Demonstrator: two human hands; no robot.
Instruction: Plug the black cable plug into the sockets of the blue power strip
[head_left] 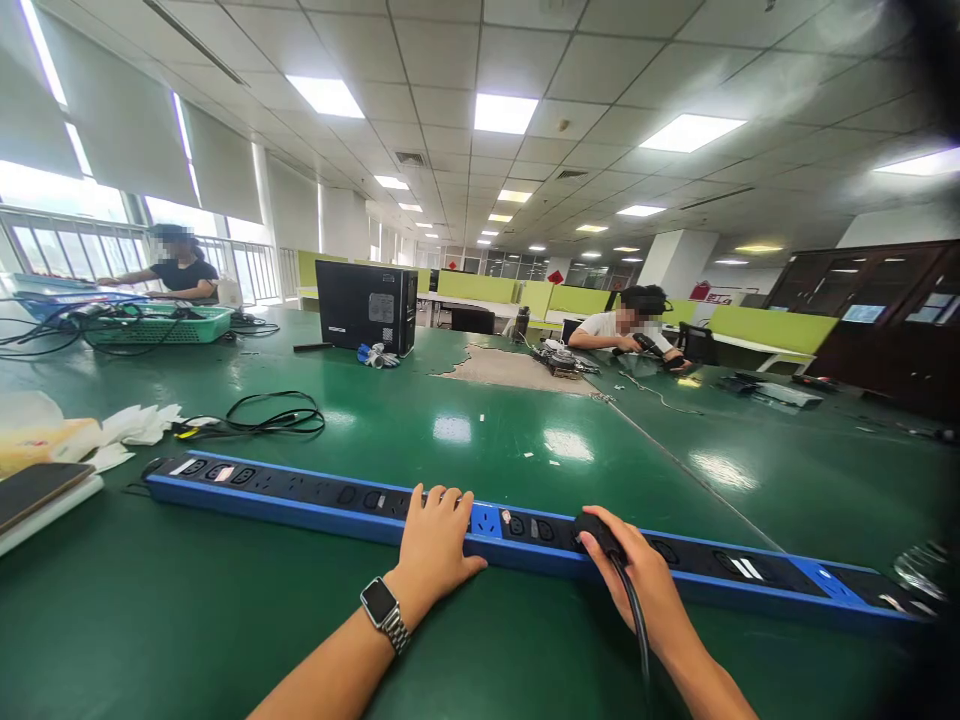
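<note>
A long blue and black power strip (330, 510) lies across the green table in front of me. My left hand (439, 535) holds it near the middle, fingers laid over the top and thumb along the near side. A black plug (600, 535) is pinched in my right hand (641, 580), against the strip's top face right of the blue socket section (486, 520). Its black cord (639, 630) hangs toward me past the near edge of the strip. How deep the plug sits in the socket is hidden.
Behind the strip lies a coiled black cable (277, 412). Tissues (142, 425) and a phone-like dark slab (41, 495) are at the left. Farther back stand a black computer case (364, 305) and a green basket (180, 325). Two other people work across the table.
</note>
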